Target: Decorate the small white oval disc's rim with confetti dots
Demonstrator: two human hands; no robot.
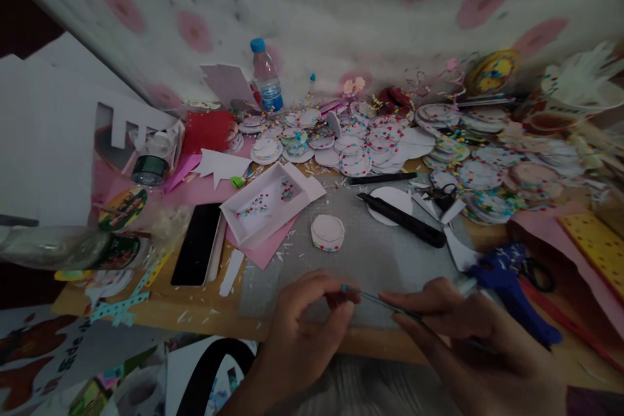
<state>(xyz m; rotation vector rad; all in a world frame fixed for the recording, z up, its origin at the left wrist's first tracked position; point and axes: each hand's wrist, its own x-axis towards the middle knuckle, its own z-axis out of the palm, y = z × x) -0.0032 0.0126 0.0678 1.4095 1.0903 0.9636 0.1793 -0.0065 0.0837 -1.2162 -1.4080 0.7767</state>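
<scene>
Both our hands, left hand (pixel 302 318) and right hand (pixel 448 318), are pinching a thin grey rod (pixel 377 300) at the wooden table's (pixel 205 312) near edge; looks light and bendy, so grip the ends.

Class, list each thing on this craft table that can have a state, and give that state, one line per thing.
Water bottle: upright, blue cap on.
White tray: open, a few coloured bits inside.
Phone: flat, screen dark.
Round paper disc: lying flat, apart from the stacks.
Black pen: lying flat on the mat.
Left hand: pinching the tip of a thin tool.
Right hand: gripping the same tool.
</scene>
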